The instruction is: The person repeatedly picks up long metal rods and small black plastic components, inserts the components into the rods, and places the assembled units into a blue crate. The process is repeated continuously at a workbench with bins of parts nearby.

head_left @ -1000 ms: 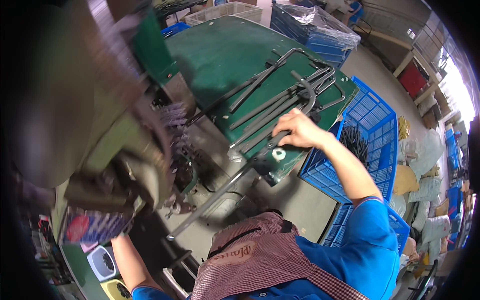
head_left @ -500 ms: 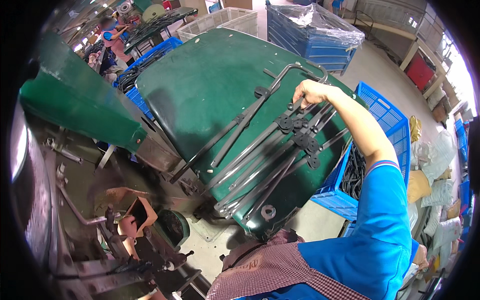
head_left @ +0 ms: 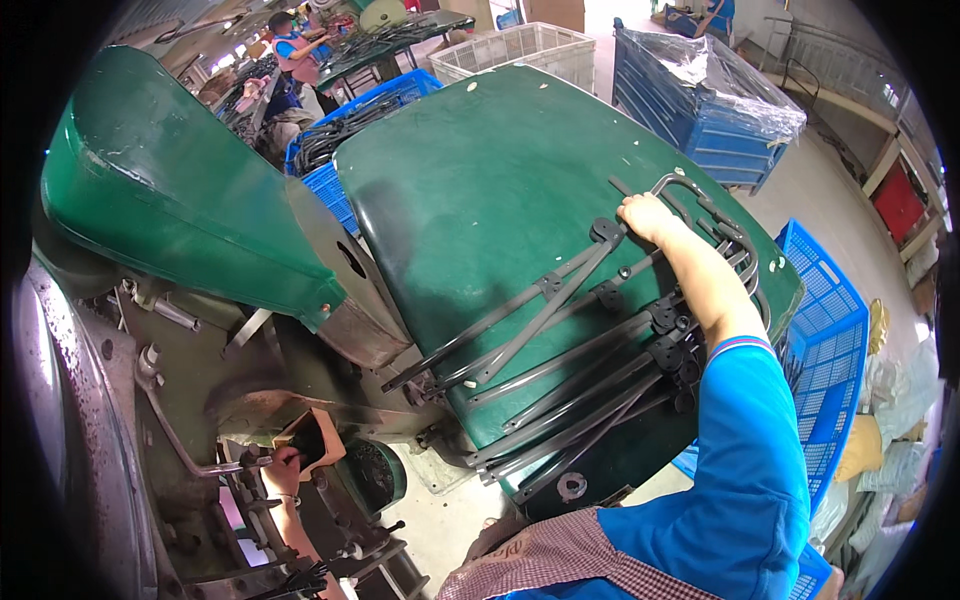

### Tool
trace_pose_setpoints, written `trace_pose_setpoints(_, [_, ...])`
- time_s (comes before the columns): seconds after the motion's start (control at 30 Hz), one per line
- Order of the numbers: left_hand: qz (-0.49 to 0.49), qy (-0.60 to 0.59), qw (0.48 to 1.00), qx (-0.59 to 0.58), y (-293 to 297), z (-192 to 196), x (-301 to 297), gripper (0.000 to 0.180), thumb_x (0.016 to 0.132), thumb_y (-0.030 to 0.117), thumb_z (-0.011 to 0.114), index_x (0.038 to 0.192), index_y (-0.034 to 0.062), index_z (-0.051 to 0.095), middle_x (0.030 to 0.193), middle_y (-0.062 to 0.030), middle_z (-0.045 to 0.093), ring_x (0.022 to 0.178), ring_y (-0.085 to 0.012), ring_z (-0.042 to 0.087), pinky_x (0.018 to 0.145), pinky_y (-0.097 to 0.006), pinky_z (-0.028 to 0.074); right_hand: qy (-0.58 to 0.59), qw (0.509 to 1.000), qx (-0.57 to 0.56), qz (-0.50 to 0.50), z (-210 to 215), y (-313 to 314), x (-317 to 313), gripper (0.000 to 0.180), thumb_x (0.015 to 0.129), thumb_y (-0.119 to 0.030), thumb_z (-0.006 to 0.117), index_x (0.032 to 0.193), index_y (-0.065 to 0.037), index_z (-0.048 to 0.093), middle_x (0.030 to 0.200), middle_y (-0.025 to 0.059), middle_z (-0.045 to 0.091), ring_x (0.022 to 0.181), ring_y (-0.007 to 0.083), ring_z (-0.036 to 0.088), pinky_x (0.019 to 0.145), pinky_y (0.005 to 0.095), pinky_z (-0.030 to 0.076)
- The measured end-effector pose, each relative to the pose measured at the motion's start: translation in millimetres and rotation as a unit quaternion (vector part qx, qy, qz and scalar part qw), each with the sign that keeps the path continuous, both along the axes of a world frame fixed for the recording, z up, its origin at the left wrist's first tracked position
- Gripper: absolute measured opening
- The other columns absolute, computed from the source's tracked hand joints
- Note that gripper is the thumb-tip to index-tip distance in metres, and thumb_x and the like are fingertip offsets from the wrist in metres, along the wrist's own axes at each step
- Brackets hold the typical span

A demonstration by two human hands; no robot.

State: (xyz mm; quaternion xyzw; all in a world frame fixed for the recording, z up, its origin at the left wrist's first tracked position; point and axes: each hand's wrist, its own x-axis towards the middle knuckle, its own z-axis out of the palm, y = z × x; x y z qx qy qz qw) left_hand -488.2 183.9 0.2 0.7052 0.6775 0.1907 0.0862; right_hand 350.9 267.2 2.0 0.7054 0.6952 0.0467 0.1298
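Over the green table my right hand (head_left: pixel 648 218) is closed round the upper end of a dark folding tube frame (head_left: pixel 540 310), just beside its round black hinge. Several similar tube frames (head_left: pixel 590 350) lie close by in a bundle, their black hinges clustered under my right forearm. Low at the left, my left hand (head_left: pixel 283 472) is at the side of a small open brown box (head_left: pixel 318 438), fingers pinched together. Whatever is between those fingers is too small to make out. The inside of the box is mostly in shadow.
A green machine (head_left: pixel 190 190) stands left of the green table (head_left: pixel 480 150). Blue crates (head_left: pixel 830 350) flank the table, one holding dark tubes. Farther back are a pale crate (head_left: pixel 520 50), a wrapped blue bin (head_left: pixel 700 110) and a co-worker (head_left: pixel 295 50) at another table.
My right hand has drawn one tube frame leftward from the bundle, beside the frame lying apart. My left hand has come out of the brown box to its side. The view has shifted left.
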Motion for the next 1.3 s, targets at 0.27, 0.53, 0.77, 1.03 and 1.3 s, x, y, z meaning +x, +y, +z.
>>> trace_pose_setpoints(0.27, [-0.013, -0.116, 0.993, 0.005, 12.0, -12.6, -27.6, 0.01, 0.08, 0.0, 0.073, 0.088, 0.0018, 0.077, 0.076, -0.0035, 0.073, 0.071, -0.0099, 0.066, 0.068, -0.027, 0.054, 0.118, 0.979, 0.068, 0.151, 99.2, -57.3, 9.2, 0.042, 0.07, -0.003, 0.075, 0.103, -0.009, 0.051, 0.09, 0.0164, 0.065, 0.091, 0.0415, 0.065, 0.078, 0.0498, 0.051])
trace_pose_setpoints(0.53, [0.118, -0.57, 0.794, -0.178, -112.4, 9.5, -61.4, 0.015, 0.093, 0.021, 0.068, 0.088, 0.0067, 0.066, 0.06, 0.003, 0.054, 0.043, -0.0059, 0.042, 0.038, -0.024, 0.029, 0.051, 0.922, 0.158, 0.35, 171.3, -136.1, -95.9, 0.029, 0.072, -0.018, 0.076, 0.092, -0.007, 0.058, 0.072, 0.0132, 0.057, 0.071, 0.0381, 0.061, 0.063, 0.0482, 0.047])
trace_pose_setpoints(0.77, [0.136, -0.648, 0.734, -0.152, -205.1, 71.1, 19.6, 0.004, 0.088, -0.005, 0.064, 0.084, -0.0055, 0.065, 0.061, -0.0055, 0.056, 0.048, -0.0113, 0.047, 0.042, -0.025, 0.032, 0.128, 0.896, 0.11, 0.411, 159.6, -210.3, -195.8, 0.033, 0.067, -0.017, 0.08, 0.085, -0.004, 0.054, 0.074, 0.0133, 0.053, 0.071, 0.0353, 0.057, 0.064, 0.0462, 0.046])
trace_pose_setpoints(1.03, [0.145, -0.549, 0.808, -0.156, -207.6, 81.6, 52.9, 0.007, 0.084, -0.002, 0.073, 0.081, -0.0073, 0.069, 0.065, -0.0066, 0.063, 0.047, -0.0072, 0.048, 0.041, -0.023, 0.031, 0.18, 0.848, 0.084, 0.492, 113.1, -227.4, -312.2, 0.029, 0.069, -0.014, 0.08, 0.085, -0.008, 0.057, 0.073, 0.0071, 0.056, 0.068, 0.0279, 0.06, 0.062, 0.041, 0.047])
trace_pose_setpoints(1.3, [0.056, -0.352, 0.922, -0.154, -244.8, 68.7, 31.3, 0.039, 0.084, 0.019, 0.08, 0.117, 0.0044, 0.067, 0.084, -0.0091, 0.071, 0.066, -0.0154, 0.062, 0.057, -0.031, 0.049, 0.268, 0.84, -0.017, 0.472, 60.4, -246.7, -421.6, 0.023, 0.08, -0.019, 0.074, 0.098, -0.008, 0.065, 0.083, 0.0085, 0.061, 0.082, 0.0305, 0.064, 0.07, 0.0434, 0.053])
